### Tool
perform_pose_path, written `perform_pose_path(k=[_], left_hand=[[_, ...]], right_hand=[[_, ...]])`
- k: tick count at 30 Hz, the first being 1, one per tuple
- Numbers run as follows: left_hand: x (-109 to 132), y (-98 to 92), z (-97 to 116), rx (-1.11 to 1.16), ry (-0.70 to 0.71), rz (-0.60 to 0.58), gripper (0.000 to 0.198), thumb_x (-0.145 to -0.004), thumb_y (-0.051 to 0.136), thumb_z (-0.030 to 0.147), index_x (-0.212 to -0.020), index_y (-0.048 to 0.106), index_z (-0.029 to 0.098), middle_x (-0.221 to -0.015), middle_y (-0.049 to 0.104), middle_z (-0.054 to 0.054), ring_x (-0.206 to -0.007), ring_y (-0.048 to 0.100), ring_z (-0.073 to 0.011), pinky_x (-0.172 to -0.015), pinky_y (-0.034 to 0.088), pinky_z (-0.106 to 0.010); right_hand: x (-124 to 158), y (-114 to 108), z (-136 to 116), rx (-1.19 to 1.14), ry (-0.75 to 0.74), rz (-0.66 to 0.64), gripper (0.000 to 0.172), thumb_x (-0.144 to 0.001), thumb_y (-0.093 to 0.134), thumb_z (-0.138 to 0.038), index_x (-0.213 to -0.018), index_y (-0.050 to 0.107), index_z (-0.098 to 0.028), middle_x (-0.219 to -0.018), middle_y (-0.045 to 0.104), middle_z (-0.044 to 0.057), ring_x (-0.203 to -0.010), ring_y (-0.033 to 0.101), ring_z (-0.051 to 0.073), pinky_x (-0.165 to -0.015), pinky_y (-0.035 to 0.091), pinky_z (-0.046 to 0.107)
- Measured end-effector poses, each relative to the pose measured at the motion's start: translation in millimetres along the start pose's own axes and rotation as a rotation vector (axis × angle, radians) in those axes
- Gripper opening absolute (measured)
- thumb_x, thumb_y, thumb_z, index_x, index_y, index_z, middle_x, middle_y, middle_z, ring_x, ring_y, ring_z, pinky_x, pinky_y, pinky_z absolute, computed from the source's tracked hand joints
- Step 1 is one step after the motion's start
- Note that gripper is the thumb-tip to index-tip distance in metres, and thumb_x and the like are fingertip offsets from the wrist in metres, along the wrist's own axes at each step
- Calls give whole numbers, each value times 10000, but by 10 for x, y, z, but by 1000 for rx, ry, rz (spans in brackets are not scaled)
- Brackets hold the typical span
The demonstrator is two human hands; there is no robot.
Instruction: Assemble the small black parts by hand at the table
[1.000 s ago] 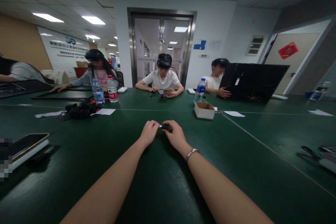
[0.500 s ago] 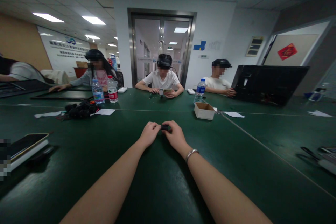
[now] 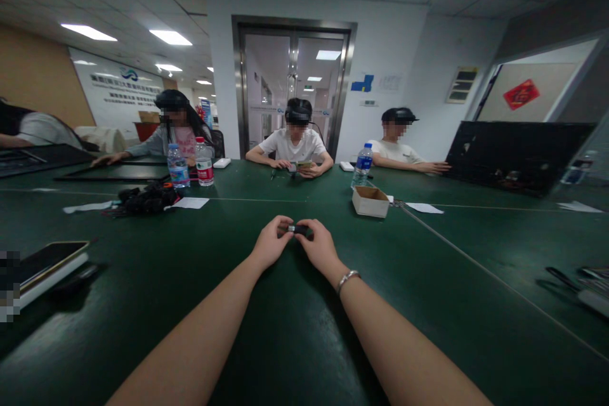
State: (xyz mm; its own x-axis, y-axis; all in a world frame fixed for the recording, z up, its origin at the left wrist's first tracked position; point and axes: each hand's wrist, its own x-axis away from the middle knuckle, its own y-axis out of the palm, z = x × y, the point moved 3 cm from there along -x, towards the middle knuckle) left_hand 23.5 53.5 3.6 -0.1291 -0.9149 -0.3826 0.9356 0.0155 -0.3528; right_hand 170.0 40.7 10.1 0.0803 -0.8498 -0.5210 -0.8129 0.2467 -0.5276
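Note:
In the middle of the head view, above the green table, is a small black stick with a silver end (image 3: 299, 229), perhaps a USB drive. My right hand (image 3: 318, 242) pinches its black part between thumb and fingers; a silver bracelet circles that wrist. At the silver end, my left hand (image 3: 272, 242) is closed around the tip with thumb below and curled fingers above. The silver part shows in the gap between the left fingers. Its exact kind is too small to make out.
An open white box (image 3: 370, 203) and a water bottle (image 3: 362, 165) stand beyond my right hand. Black cables (image 3: 148, 198) and two bottles lie left of centre. A phone (image 3: 42, 266) rests at left. Several people sit opposite, one touching a large black screen (image 3: 518, 155).
My left fingers have opened slightly at the stick, and its silver end now shows. Across the table, a person's large black screen has shifted to the right.

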Motion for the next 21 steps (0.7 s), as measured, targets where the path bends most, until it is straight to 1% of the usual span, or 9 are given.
perform_pose_path(k=[2,6,10,14,16,17,19,21], left_hand=[[4,-8,12,8,-6,7,255,-736,576,164,-988,575,204,-940,625,-31,-790,599,-136,-759,482,-286],[9,-18,17,-12,1,-18,170,-751,568,206,-917,605,205,-940,633,-29,-791,596,-140,-772,478,-292],[13,-25,20,-4,-21,-16,177,-739,576,206,-913,612,205,-931,634,-27,-766,595,-137,-762,487,-292],[3,-19,28,55,-1,-29,251,-701,612,206,-951,600,197,-974,632,-38,-889,597,-156,-821,473,-288],[-7,-29,3,41,-63,-8,259,-722,603,289,-960,597,186,-956,639,-50,-888,599,-166,-814,465,-293],[-12,-35,-15,12,-111,0,259,-750,571,357,-934,603,179,-918,645,-54,-853,603,-171,-792,464,-299],[-19,-40,-44,-81,-182,-11,354,-803,459,484,-835,615,168,-819,645,-54,-771,599,-179,-745,457,-314],[-27,-34,-57,-169,-184,-44,433,-827,380,527,-754,611,168,-750,630,-49,-730,586,-184,-726,445,-324]], right_hand=[[-1,-4,-4,-4,5,1,207,-724,592,-176,-924,623,-219,-903,597,21,-820,550,164,-729,441,312],[-3,-9,-13,-3,10,-10,204,-728,592,-177,-925,625,-219,-918,597,22,-828,550,164,-737,440,312],[1,-10,-16,-6,18,-21,204,-730,593,-179,-928,627,-216,-921,593,23,-816,547,159,-732,440,308],[2,-1,-5,-4,0,-16,225,-730,581,-164,-941,629,-222,-908,590,21,-815,546,158,-727,440,308],[2,10,0,-7,-11,-26,234,-729,579,-161,-948,628,-227,-907,589,19,-808,546,156,-721,442,307],[3,15,3,-9,-12,-33,235,-729,581,-164,-949,627,-229,-910,588,18,-798,546,154,-715,443,305],[6,20,7,-12,-10,-39,230,-732,583,-173,-951,625,-231,-919,588,17,-781,545,149,-705,446,302],[10,21,10,-11,-11,-39,224,-736,582,-179,-950,623,-231,-928,588,17,-771,542,146,-702,448,300]])
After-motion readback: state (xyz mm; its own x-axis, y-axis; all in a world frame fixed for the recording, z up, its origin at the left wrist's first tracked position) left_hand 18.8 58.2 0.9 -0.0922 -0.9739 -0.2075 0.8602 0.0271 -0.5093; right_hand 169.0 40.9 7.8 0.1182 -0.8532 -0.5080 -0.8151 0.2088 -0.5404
